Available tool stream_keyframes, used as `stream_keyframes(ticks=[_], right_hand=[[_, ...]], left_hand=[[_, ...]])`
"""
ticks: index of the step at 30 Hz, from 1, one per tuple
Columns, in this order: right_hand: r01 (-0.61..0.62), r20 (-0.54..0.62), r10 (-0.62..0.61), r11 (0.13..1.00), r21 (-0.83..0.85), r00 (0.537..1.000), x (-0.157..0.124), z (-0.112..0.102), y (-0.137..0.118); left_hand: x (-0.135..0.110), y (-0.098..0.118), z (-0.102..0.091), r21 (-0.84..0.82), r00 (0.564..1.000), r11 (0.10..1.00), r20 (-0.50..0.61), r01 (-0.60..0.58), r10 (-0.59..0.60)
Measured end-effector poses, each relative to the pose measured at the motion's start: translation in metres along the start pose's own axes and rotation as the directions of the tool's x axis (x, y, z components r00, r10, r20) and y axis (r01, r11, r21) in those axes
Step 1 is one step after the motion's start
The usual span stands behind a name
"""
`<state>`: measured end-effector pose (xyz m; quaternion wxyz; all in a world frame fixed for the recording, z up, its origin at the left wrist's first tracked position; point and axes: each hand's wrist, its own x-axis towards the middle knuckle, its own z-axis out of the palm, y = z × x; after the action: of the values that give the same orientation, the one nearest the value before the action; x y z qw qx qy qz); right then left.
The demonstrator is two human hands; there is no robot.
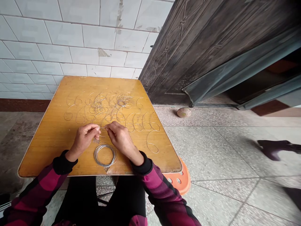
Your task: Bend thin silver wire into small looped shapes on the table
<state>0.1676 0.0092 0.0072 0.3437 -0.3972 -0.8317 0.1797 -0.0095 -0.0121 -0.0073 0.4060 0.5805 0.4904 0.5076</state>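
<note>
Over the middle of a yellow wooden table [54, 147], my left hand [86, 136] and my right hand [121, 138] are close together. Each pinches a thin metal wire [102, 127] whose short stretch shows between the fingertips; the rest of it is hard to make out. Just below them, near the front edge, lies a round coil of silvery wire [95, 155]. Many thin wire pieces bent into curls like a six cover the table beyond, some tangled in a clump [98, 105]. A single curled wire piece [147, 142] rests to the right of my right hand.
An orange stool [185, 182] with holes pokes out under the table's right corner. White wall tiles [70, 36] and a dark carved door [174, 56] with a grey-green curtain [211, 83] stand behind. A ball [184, 112] and a person's dark boot [275, 149] are on the floor.
</note>
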Motion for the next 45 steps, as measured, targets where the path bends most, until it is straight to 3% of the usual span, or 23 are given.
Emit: stream_keyframes(ticks=[9,13,15,18,22,28,32,36,40,45], right_hand=[[-0.046,-0.051,0.049,0.997,0.067,0.998,0.001,0.003,0.000],[-0.114,-0.052,0.127,0.972,0.207,0.991,-0.001,0.006,0.004],[-0.179,-0.032,0.205,0.913,0.367,0.978,-0.004,0.011,0.006],[-0.277,0.042,0.317,0.747,0.605,0.947,-0.010,0.019,0.009],[-0.331,0.081,0.407,0.594,0.733,0.910,-0.017,0.023,0.008],[-0.382,0.091,0.522,0.483,0.788,0.848,-0.028,0.011,0.009],[-0.372,0.041,0.603,0.436,0.820,0.797,-0.053,-0.001,0.017],[-0.403,-0.034,0.702,0.447,0.799,0.711,-0.094,-0.018,0.030],[-0.527,-0.065,0.773,0.489,0.695,0.631,-0.135,-0.034,0.040],[-0.624,-0.058,0.806,0.499,0.601,0.589,-0.154,-0.043,0.048]], left_hand=[[-0.001,0.003,0.003,-0.016,1.000,0.999,0.013,0.028,-0.028],[0.000,-0.001,0.002,-0.073,0.998,0.996,-0.021,0.050,-0.051],[0.002,-0.003,0.001,-0.140,0.995,0.988,-0.054,0.070,-0.079],[0.003,-0.004,0.002,-0.218,0.990,0.970,-0.066,0.105,-0.122],[0.002,-0.004,0.003,-0.214,0.992,0.969,0.008,0.126,-0.127],[0.000,-0.004,0.002,-0.203,0.983,0.965,0.105,0.166,-0.147],[-0.002,-0.006,0.001,-0.189,0.977,0.962,0.118,0.195,-0.175],[-0.002,-0.009,-0.001,-0.114,0.978,0.977,0.130,0.180,-0.165],[-0.002,-0.008,-0.001,-0.049,0.977,0.987,0.154,0.154,-0.145],[-0.002,-0.004,-0.001,-0.009,0.976,0.988,0.154,0.157,-0.154]])
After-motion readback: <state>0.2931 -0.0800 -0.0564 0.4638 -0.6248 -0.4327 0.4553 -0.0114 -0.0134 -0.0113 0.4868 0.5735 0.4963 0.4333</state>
